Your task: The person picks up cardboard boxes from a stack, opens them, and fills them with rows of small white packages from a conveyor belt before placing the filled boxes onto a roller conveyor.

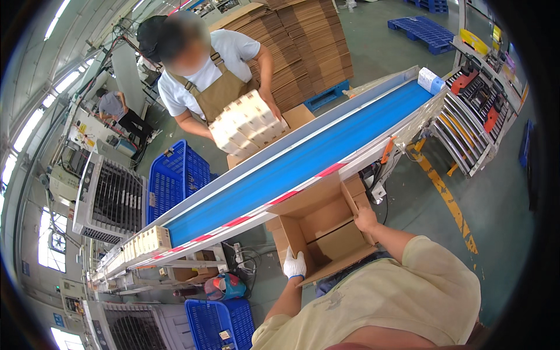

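Note:
An opened cardboard box (337, 240), nothing seen inside it, is held between my two hands beside the conveyor. My left hand (294, 264), in a white knit glove with a blue cuff, grips its left wall. Bare, my right hand (365, 217) grips the opposite wall near the upper flaps. The blue conveyor belt (288, 162) slopes across the view just beyond the box. A row of small pale cartons (148, 243) stands close together at the belt's lower left end. At its far right end sits a white and blue package (430, 80).
Across the belt, a co-worker (218, 83) in a brown apron holds a block of pale cartons (248, 124) over another cardboard box (299, 117). Blue crates (175, 179) stand left. A roller conveyor (463, 127) is at right; stacked flat cardboard (302, 48) stands behind.

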The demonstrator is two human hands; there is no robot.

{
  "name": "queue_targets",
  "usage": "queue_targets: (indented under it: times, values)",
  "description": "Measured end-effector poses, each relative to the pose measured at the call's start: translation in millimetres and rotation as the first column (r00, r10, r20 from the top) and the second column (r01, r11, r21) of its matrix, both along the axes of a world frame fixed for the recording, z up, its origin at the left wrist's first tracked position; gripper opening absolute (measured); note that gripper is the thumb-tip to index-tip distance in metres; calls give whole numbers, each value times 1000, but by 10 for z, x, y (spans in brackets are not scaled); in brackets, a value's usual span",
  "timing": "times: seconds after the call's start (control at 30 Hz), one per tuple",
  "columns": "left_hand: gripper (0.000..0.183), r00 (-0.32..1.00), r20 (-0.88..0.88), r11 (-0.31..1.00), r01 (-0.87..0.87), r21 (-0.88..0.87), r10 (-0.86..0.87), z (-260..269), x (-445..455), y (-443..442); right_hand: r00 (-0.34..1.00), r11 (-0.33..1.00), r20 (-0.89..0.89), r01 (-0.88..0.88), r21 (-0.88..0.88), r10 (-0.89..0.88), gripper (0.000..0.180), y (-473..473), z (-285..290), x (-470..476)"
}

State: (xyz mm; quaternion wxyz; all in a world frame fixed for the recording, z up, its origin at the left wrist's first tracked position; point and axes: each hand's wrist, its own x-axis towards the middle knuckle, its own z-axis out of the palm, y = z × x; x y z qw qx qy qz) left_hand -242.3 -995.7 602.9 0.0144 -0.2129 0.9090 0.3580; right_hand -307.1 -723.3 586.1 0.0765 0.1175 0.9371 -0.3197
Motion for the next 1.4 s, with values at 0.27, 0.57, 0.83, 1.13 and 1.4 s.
queue_targets:
  times: [0.27,0.57,0.83,1.13,1.4]
  values:
    - [52,997,75,989,20,-144,-9,-44,21,-45,1000,1000,8,0,22,0,52,-19,8,6]
    - [52,998,70,989,14,-150,-4,-30,13,-40,999,998,50,12,-65,-8,55,-2,22,-9]
    - [53,998,61,988,2,-156,7,-104,40,-56,996,999,85,-24,-46,28,57,-11,31,-12]
    - [56,994,105,994,-17,-105,28,17,16,-1,1000,1000,-2,22,15,-22,57,22,-52,-20]
    - [51,999,24,992,-43,-119,46,-109,56,-11,1000,1000,-21,-4,-1,4,53,39,-90,-11]
